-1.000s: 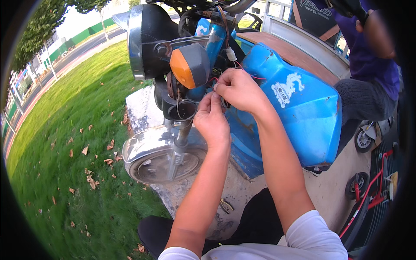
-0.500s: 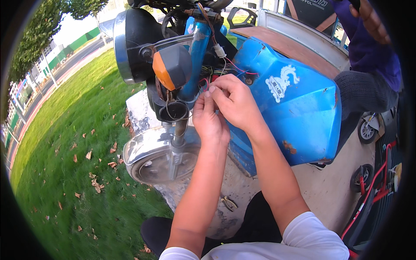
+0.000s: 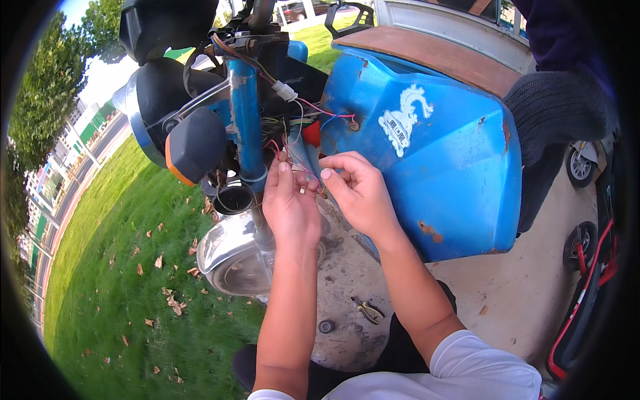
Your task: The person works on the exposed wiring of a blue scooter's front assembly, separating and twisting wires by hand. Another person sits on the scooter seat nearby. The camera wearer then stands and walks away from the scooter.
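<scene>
My left hand [image 3: 291,208] pinches a thin red wire [image 3: 273,144] between thumb and forefinger, beside the blue steering column [image 3: 247,120] of a vehicle. A small pale piece shows by its curled fingers. Just to the right, my right hand [image 3: 363,193] has its thumb and forefinger drawn together. Wire ends hang close to its fingertips, but what it grips is too small to make out. Behind both hands, a bundle of thin wires [image 3: 272,124] comes out next to the column. A white plug connector [image 3: 285,91] hangs above, with red and blue leads running to the blue body panel [image 3: 440,167].
An orange-and-black turn signal [image 3: 195,147], a headlight [image 3: 157,107] and a front wheel with chrome mudguard [image 3: 230,260] are at left. Pliers [image 3: 368,311] and a small dark round piece [image 3: 326,327] lie on the concrete. Another person's dark-clothed leg [image 3: 557,127] is at right.
My hands have moved apart from each other, the left one still on the wire. The view has shifted, so the vehicle front sits further left, and the round piece on the ground now shows.
</scene>
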A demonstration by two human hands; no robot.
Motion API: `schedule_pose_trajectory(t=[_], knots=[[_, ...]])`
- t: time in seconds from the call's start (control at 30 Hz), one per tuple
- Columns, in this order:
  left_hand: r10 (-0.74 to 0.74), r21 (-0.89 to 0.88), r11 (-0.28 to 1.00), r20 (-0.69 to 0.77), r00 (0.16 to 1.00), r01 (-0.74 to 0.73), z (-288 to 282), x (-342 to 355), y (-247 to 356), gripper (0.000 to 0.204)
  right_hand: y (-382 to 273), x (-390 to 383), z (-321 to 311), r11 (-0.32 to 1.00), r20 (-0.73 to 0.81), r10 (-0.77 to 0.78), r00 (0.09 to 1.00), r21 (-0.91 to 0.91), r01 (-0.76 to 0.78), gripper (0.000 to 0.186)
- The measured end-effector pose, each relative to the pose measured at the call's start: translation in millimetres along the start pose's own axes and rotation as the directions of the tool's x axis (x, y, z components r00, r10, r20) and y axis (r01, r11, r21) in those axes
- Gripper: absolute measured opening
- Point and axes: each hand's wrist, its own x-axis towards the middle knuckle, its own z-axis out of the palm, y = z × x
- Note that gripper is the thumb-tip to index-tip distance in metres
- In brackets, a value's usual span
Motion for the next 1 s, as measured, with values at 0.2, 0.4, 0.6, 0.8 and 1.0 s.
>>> schedule_pose_trajectory(t=[0.2,0.4,0.6,0.8,1.0], knots=[[0.255,0.413,0.877,0.031,0.966,-0.245,-29,-62,17,0.043,-5,-12,-15,0.999,0.078,-0.032,0.996,0.04,0.029,0.019],[0.38,0.977,0.125,0.115,0.918,-0.174,-139,-81,65,0.028,-3,-17,-9,0.969,-0.034,-0.067,0.997,0.237,0.074,0.02],[0.457,0.869,-0.486,0.162,0.874,0.093,-228,-77,109,0.043,-9,-24,-4,0.92,-0.196,-0.07,0.978,0.367,0.139,0.021],[0.436,0.922,-0.286,-0.119,0.892,0.263,-273,-81,117,0.055,-12,-30,-2,0.85,-0.297,-0.133,0.946,0.456,0.263,0.024],[0.369,0.917,-0.388,0.064,0.927,0.091,-278,-73,109,0.053,-10,-31,-4,0.832,-0.311,-0.105,0.944,0.493,0.255,0.024]])
